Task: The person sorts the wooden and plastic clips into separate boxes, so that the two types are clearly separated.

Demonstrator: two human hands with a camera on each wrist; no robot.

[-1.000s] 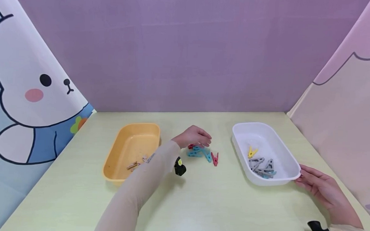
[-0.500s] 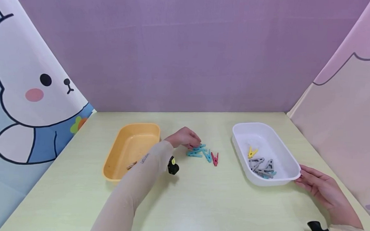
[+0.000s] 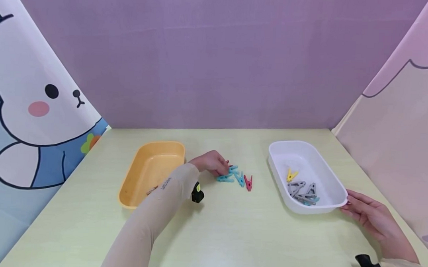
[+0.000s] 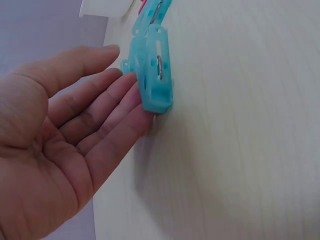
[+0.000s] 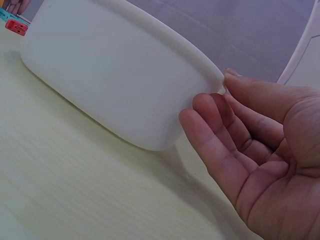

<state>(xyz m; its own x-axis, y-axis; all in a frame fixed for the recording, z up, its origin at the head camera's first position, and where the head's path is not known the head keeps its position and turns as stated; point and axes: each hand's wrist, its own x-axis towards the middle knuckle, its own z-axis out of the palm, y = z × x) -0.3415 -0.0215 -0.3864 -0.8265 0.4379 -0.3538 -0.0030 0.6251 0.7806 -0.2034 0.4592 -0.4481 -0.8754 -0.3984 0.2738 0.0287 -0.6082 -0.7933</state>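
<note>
My left hand [image 3: 212, 162] reaches to the pile of blue clothespins [image 3: 240, 179] mid-table, its fingertips at the pile's left side. In the left wrist view the fingers lie loosely bent against a blue clothespin [image 4: 161, 75], and the thumb stands apart from it. One red clothespin [image 3: 248, 183] lies at the pile's right; a bit of red shows behind the blue ones. My right hand [image 3: 373, 220] pinches the near right corner of a white tray [image 3: 300, 208], thumb at the rim [image 5: 220, 80] and fingers below it. The tray holds a yellow clothespin [image 3: 291, 175] and several grey ones [image 3: 312, 190].
An orange tray [image 3: 125, 193] stands on the left with wooden clothespins [image 3: 152, 190] in it, partly hidden by the left sleeve [image 3: 160, 211]. Behind the table [image 3: 231, 238] rises a purple backdrop [image 3: 220, 70]. Printed cloth walls flank both sides.
My left hand has moved left and slightly nearer, from above the clothespins to their left side, and its fingers have come down. The right hand and the white tray have stayed put.
</note>
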